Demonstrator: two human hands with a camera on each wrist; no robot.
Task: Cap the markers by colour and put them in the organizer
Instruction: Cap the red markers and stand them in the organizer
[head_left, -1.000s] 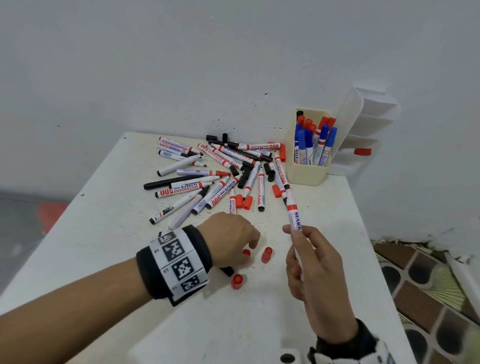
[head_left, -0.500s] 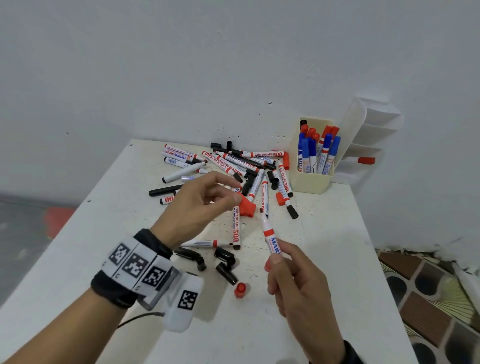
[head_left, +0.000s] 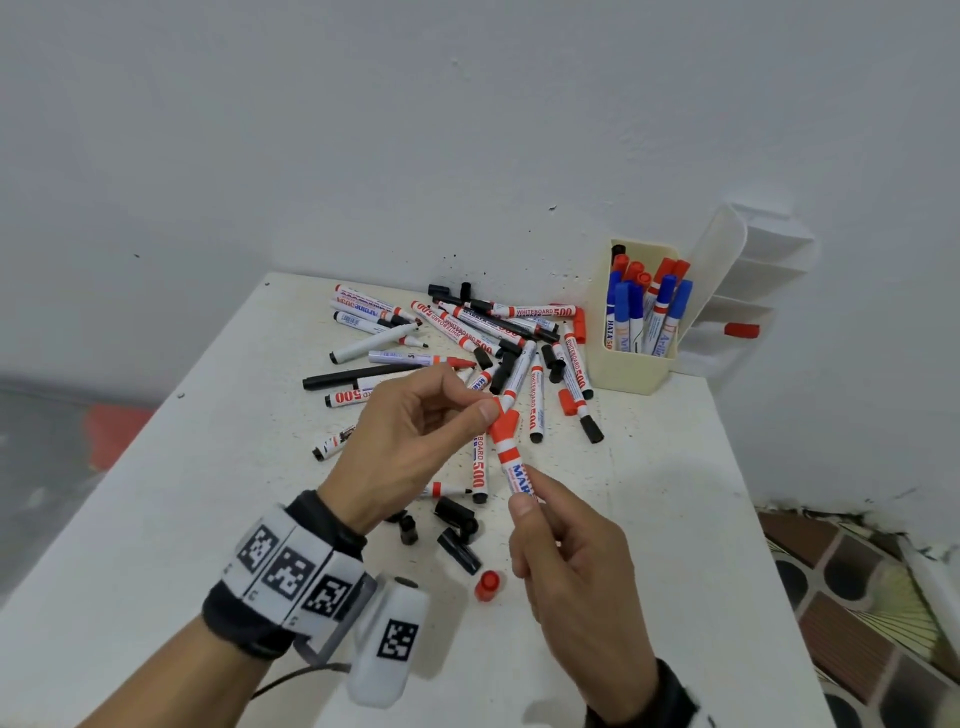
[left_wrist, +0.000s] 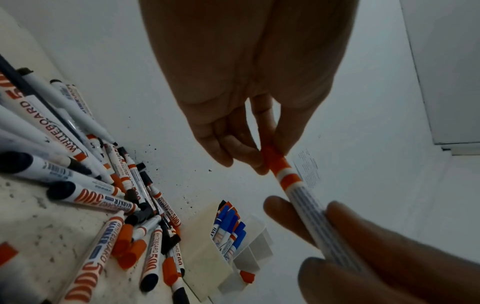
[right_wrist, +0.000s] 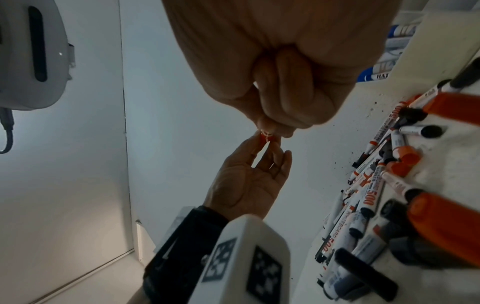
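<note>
White wall backs the speckled white table (head_left: 649, 519) in the head view, where I see my left hand (head_left: 410, 447) pinching a red cap (head_left: 505, 423) between thumb and forefinger, the other fingers curled loosely. The cap sits on the tip of a red-banded marker (head_left: 511, 465), whose barrel my right hand (head_left: 571, 566) pinches between thumb and fingertips, above the table. A pile of markers (head_left: 467, 343) and loose caps lies beyond my hands; a loose red cap (head_left: 488, 585) and black caps (head_left: 457, 525) lie near my wrists. The cream organizer (head_left: 636, 369) stands at the far right of the table, holding capped blue and red markers upright.

From the left wrist, I see the left hand (left_wrist: 249, 102) with fingertips pressed together round the red cap (left_wrist: 272, 158), the marker (left_wrist: 301, 197) slanting down into the right hand (left_wrist: 376, 257). The organizer (left_wrist: 205, 242) lies past the pile (left_wrist: 103, 205).

From the right wrist, the right hand (right_wrist: 280, 82) closes its fingers tight about the marker, mostly hidden; the left hand (right_wrist: 249, 181) meets it at the cap (right_wrist: 265, 139), its palm open toward the camera. Markers (right_wrist: 389, 185) litter the table at right.
</note>
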